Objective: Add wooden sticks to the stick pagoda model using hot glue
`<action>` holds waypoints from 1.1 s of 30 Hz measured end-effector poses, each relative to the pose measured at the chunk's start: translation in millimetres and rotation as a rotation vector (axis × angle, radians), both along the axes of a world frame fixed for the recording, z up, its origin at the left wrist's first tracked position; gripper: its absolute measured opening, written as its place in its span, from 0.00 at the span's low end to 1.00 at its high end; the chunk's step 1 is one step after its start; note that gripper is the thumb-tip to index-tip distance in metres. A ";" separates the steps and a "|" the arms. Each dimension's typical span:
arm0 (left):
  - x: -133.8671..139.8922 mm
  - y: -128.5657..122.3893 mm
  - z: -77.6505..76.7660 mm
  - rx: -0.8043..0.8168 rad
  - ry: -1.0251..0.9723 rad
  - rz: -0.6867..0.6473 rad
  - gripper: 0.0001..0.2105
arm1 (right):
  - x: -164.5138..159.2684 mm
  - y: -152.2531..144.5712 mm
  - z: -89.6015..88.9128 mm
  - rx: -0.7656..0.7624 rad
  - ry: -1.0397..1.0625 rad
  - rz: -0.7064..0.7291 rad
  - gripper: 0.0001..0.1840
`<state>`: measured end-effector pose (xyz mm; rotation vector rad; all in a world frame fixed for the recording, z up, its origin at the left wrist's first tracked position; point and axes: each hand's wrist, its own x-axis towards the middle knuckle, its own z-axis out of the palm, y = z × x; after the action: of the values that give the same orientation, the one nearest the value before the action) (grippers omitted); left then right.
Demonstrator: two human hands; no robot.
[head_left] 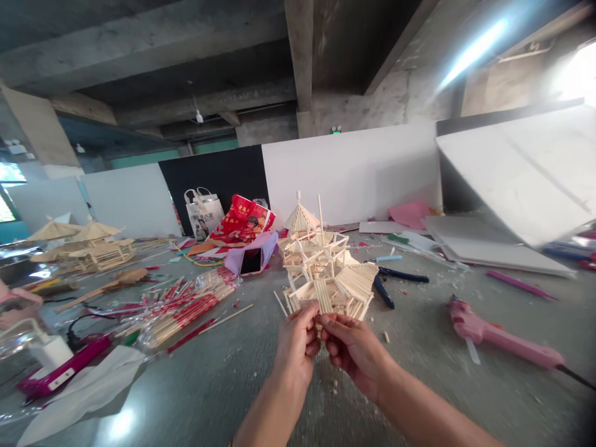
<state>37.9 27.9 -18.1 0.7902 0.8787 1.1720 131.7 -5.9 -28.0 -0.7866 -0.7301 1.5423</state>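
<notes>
A model pavilion (321, 264) built of thin wooden sticks stands in the middle of the table, with a pointed roof at its top and a slanted stick panel (357, 282) on its right side. At its near side, my left hand (300, 338) is closed, thumb and forefinger pinched. My right hand (349, 347) is closed in the same way, and the fingertips of both hands nearly meet. Whatever lies between them is too small or hidden to make out. Several pale sticks (322, 295) show just behind the fingertips.
A pink glue gun (505, 338) lies to the right, near dark-handled pliers (403, 275). Bundles of wooden sticks (186, 310), a phone (251, 261) and a magenta power strip (65, 366) are on the left. More stick pavilions (97, 245) stand farther left. White boards (493, 242) lean behind.
</notes>
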 end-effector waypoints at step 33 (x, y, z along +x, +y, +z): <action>-0.3 -0.5 1.2 0.023 0.030 0.000 0.17 | 0.0 -12.3 -1.0 -0.031 -0.041 0.032 0.08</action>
<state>37.6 27.4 -16.8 0.8283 0.8908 1.1746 131.8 -18.2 -29.0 -0.8355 -0.7539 1.5733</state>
